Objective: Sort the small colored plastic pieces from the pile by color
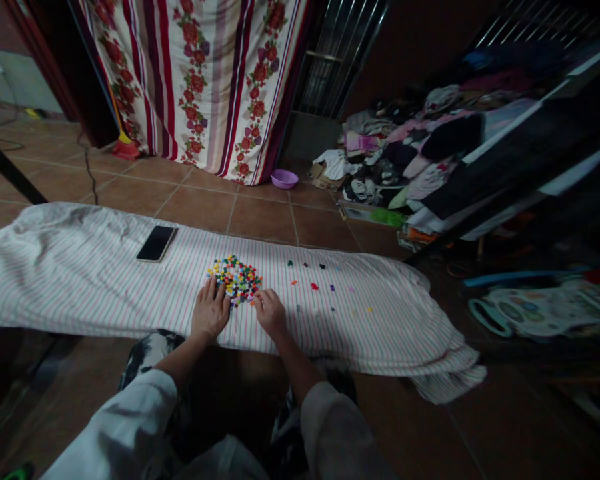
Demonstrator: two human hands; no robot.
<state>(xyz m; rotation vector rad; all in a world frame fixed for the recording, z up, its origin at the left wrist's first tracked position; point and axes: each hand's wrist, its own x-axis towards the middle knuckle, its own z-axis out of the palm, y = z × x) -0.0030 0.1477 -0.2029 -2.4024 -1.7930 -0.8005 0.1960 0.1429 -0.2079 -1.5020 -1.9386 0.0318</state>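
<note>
A heap of small coloured beads lies on a striped cloth spread over the tiled floor. My left hand rests flat on the cloth at the heap's near left edge, fingers stretched out and slightly apart. My right hand is at the heap's near right edge with its fingers curled and pinched at the beads; what it holds is too small to see. Several single beads lie scattered on the cloth to the right of the heap.
A dark phone lies on the cloth to the left. A purple bowl sits on the floor by a floral curtain. Piled clothes and a dark frame fill the right side. A toy lies at right.
</note>
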